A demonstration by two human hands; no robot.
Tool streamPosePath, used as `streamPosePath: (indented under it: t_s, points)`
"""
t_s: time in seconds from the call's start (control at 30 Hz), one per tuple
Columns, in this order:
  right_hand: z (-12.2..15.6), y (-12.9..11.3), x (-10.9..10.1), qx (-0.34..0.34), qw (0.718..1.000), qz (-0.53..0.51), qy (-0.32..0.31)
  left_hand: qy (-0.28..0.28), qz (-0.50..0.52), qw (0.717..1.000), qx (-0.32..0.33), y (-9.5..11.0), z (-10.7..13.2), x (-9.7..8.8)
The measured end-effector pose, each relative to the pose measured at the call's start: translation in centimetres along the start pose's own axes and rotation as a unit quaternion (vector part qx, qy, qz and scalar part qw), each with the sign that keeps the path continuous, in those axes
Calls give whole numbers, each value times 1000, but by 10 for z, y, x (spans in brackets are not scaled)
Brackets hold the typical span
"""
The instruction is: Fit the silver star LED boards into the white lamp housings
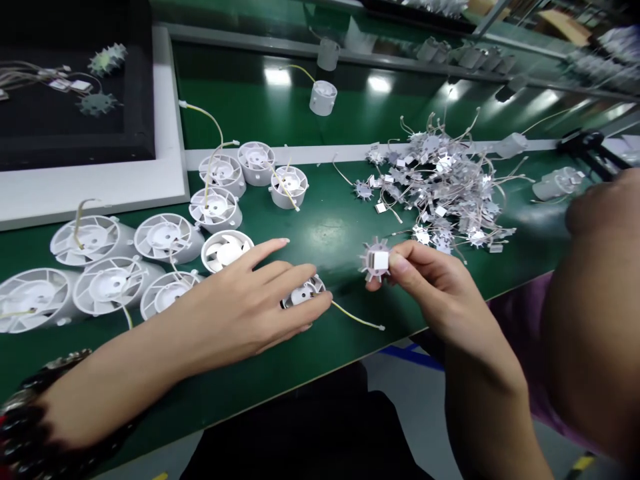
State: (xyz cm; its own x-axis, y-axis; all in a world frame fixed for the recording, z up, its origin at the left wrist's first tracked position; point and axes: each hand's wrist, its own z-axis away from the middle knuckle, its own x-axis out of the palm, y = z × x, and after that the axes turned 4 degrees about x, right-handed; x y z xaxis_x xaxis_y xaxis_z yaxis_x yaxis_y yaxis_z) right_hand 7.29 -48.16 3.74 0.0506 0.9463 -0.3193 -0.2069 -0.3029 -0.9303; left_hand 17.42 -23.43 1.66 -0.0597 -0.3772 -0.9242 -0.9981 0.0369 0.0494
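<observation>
My right hand (440,287) pinches a small star-shaped circuit board (369,261) with a white block on its face, held above the table's front edge. My left hand (255,300) lies palm down with its fingers spread across a white fan housing (303,291). Part of that housing shows between the fingers, and its yellow wire (357,315) runs out to the right. The left thumb is hidden. Just beyond the left hand is a white fan wheel (227,249) with curved blades. Beside the left forearm stand several round fan housings (167,238), some with wires.
A heap of star-shaped boards with wires (440,180) covers the table's right middle. A black tray with a white border (165,133) occupies the far left. One housing (323,98) stands at the back. Another person's blurred arm (595,300) is close on the right.
</observation>
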Motion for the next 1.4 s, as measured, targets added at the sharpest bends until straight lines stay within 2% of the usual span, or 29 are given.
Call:
streamPosePath:
  t_s: [0.23,0.43,0.7,0.87,1.03,1.13,1.23,1.4]
  points:
    - [8,-3,5,-6,1000,11,-16,9,-32,999,22,0,0,0]
    - [8,0,3,-2,992,4,-126,-4,-47,999,19,0,-7,-2]
    - [-5,9,13,30,978,-11,-208,41,-40,997,44,-1,-2,0]
    - [-10,9,13,91,979,-3,-182,30,-2,999,29,-4,4,-2]
    - [-11,3,1,63,983,24,-171,-3,42,999,-11,-5,7,-5]
    - [-7,-6,-5,9,994,59,-91,2,56,996,-63,-3,8,-9]
    - [-2,-18,3,-25,996,86,-7,33,56,991,-116,-2,8,-15]
    - [2,-32,26,-8,995,87,-56,8,47,990,-136,-1,9,-19]
